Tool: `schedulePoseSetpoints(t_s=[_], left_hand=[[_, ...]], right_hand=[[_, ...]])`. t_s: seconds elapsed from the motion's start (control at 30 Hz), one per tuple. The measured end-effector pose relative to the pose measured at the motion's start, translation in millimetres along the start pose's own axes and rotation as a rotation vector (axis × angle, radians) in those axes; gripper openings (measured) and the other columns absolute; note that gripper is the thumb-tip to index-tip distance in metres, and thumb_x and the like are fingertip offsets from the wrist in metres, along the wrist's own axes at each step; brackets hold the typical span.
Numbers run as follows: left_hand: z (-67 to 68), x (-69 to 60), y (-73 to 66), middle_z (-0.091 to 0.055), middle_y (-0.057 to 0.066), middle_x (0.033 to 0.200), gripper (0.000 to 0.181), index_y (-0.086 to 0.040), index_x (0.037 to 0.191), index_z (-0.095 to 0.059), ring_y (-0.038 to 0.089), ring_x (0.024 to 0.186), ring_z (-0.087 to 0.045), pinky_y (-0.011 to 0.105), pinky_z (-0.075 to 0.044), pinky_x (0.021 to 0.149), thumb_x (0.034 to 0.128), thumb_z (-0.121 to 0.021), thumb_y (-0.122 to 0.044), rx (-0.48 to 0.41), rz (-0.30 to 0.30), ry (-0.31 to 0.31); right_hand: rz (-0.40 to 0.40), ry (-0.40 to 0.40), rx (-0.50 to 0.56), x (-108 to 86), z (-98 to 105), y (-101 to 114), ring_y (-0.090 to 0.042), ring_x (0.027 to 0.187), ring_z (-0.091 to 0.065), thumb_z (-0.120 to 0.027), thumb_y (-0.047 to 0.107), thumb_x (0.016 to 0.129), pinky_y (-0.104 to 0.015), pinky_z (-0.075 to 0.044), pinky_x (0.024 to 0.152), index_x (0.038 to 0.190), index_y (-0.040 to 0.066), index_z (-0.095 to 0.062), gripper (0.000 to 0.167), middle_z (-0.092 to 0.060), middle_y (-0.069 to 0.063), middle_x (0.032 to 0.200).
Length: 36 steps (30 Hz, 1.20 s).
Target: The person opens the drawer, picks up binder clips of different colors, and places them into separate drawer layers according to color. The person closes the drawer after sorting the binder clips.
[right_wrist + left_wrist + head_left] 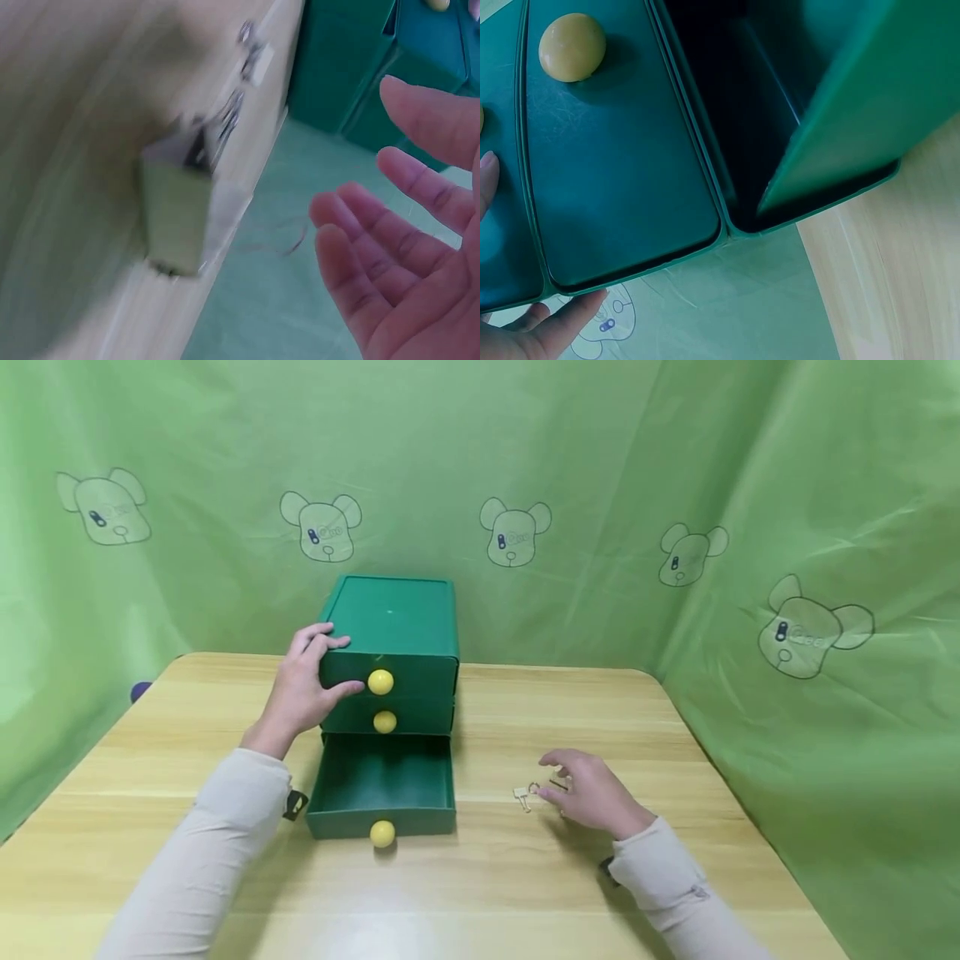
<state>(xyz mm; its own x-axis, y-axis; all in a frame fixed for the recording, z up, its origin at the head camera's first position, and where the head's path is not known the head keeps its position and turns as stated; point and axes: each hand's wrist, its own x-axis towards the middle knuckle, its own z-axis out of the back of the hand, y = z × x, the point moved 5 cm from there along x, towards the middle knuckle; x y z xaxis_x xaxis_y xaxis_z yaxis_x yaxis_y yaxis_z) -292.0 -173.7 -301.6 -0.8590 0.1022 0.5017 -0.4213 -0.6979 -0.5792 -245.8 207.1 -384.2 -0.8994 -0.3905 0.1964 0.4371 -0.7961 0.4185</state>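
Note:
A green drawer cabinet (pixel 393 618) stands on the table, its bottom drawer (pixel 431 822) pulled out and bare inside. My left hand (pixel 303 681) grips the cabinet's upper left corner, with the thumb on the top drawer's front and the fingers over the top and side. Right of the cabinet, my right hand (pixel 588 789) hovers over small binder clips, its fingers loosely bent and holding nothing. One pale clip (pixel 521 794) lies left of the fingertips; the others are partly hidden by the hand. Close up and blurred, a binder clip (pixel 176 210) shows in the right wrist view.
Yellow round knobs (pixel 381 682) stick out from the drawer fronts. The wooden table (pixel 487 902) is bordered at the back and right by a green curtain (pixel 585 460) with bear-head drawings. A purple round thing (pixel 140 692) shows beyond the table's left edge.

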Motion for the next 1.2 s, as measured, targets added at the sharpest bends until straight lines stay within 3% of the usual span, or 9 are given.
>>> schedulePoseSetpoints(t_s=[0.2,0.4,0.77,1.2], left_hand=[[0.0,1.8,-1.4,-0.031,0.017,0.149,0.06,-0.002,0.132,-0.052,0.043,0.134,-0.032,0.056,-0.031,0.108,0.0806,-0.08,-0.013,-0.008,-0.017,-0.01],[0.7,3.2,-3.0,-0.031,0.017,0.149,0.058,-0.002,0.13,-0.052,0.043,0.134,-0.032,0.056,-0.031,0.108,0.0806,-0.081,-0.014,-0.005,-0.027,-0.013],[0.6,2.9,-3.3,-0.033,0.016,0.148,0.058,-0.002,0.129,-0.054,0.041,0.134,-0.033,0.055,-0.033,0.107,0.0792,-0.082,-0.014,-0.001,-0.035,-0.024],[-0.1,1.5,0.4,-0.032,0.016,0.148,0.058,-0.002,0.13,-0.053,0.042,0.135,-0.032,0.055,-0.033,0.107,0.08,-0.081,-0.014,-0.005,-0.024,-0.013]], right_hand=[[-0.045,-0.03,-0.033,-9.0,7.8,-20.6,-0.036,0.1,-0.062,-0.081,0.013,0.077,-0.051,-0.051,0.085,0.115,0.002,-0.064,0.043,-0.063,-0.019,0.118],[-0.083,-0.032,-0.049,-13.3,16.1,-35.2,-0.042,0.112,-0.056,-0.079,0.014,0.08,-0.057,-0.044,0.095,0.117,0.001,-0.063,0.042,-0.06,-0.022,0.122],[-0.149,0.129,-0.03,-7.0,12.5,-66.5,-0.044,0.108,-0.058,-0.069,0.012,0.089,-0.058,-0.047,0.091,0.125,-0.004,-0.056,0.042,-0.06,-0.027,0.12],[-0.157,0.153,-0.023,1.4,4.6,-80.2,-0.04,0.103,-0.062,-0.067,0.009,0.09,-0.054,-0.048,0.091,0.115,-0.002,-0.062,0.028,-0.065,-0.023,0.112]])
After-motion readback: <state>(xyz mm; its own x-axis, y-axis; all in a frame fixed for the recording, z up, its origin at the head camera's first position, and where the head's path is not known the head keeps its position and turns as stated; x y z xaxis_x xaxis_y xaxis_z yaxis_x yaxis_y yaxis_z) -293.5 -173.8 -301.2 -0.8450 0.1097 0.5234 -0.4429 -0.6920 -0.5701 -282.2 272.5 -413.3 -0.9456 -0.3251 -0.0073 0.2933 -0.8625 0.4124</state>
